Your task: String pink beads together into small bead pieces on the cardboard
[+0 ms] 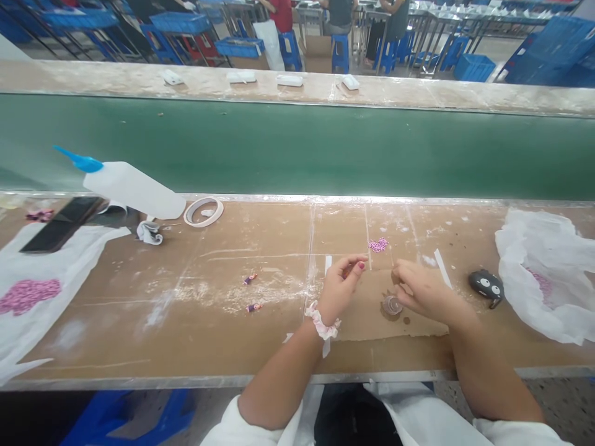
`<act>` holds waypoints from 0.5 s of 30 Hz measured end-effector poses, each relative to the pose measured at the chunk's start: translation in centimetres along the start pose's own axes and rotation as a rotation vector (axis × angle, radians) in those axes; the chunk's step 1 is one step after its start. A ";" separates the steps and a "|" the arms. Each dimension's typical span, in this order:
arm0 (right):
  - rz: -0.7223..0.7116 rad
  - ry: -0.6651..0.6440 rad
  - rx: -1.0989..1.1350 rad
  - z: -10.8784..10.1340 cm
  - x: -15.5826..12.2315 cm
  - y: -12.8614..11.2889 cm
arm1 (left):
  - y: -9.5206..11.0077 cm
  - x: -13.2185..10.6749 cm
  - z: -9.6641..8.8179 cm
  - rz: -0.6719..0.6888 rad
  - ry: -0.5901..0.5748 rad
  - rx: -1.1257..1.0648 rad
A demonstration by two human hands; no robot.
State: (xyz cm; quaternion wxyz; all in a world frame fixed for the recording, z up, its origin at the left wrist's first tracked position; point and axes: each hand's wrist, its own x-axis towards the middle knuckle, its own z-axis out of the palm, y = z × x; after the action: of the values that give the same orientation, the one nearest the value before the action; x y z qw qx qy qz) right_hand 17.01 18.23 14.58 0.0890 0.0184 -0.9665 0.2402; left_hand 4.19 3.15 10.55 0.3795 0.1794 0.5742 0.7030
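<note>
My left hand rests on the brown worktop, fingers pinched on a tiny piece I cannot make out; a pink scrunchie is on its wrist. My right hand lies just to the right, fingers curled, touching a small clear round piece. A little heap of pink beads sits just beyond both hands. Two small purple pieces lie to the left of my left hand.
A white glue bottle with blue nozzle lies at the left beside a tape roll and a dark phone. White plastic bags hold pink beads. A black round object is at right. A green conveyor belt runs behind.
</note>
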 end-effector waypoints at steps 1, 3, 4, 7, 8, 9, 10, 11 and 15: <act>-0.006 -0.050 -0.085 -0.1 -0.1 -0.2 | -0.1 0.1 0.0 -0.008 0.015 -0.027; -0.005 -0.148 -0.185 0.0 -0.2 -0.7 | -0.2 0.2 -0.1 -0.014 0.051 -0.047; 0.000 -0.192 -0.214 0.1 -0.3 -0.9 | -0.2 0.2 -0.1 -0.027 0.068 -0.061; 0.043 -0.261 -0.295 0.6 -0.6 -1.1 | 0.0 0.3 -0.2 -0.109 0.090 -0.143; 0.058 -0.264 -0.327 0.7 -0.8 -1.1 | 0.1 0.4 -0.2 -0.139 0.091 -0.179; 0.068 -0.262 -0.358 0.9 -1.0 -1.1 | 0.1 0.5 -0.2 -0.164 0.092 -0.216; 0.071 -0.258 -0.386 0.9 -1.2 -1.1 | 0.2 0.5 -0.2 -0.182 0.096 -0.252; 0.068 -0.253 -0.410 1.0 -1.4 -1.1 | 0.2 0.6 -0.2 -0.194 0.103 -0.284; 0.066 -0.274 -0.464 1.2 -1.5 -1.4 | 0.0 0.9 -0.4 -0.216 0.110 -0.362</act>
State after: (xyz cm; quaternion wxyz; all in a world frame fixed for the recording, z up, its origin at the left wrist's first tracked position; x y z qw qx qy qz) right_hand 18.42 16.41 13.95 -0.0489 -0.0019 -0.9987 0.0104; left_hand 3.33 3.57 10.27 0.4465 0.0070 0.4744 0.7586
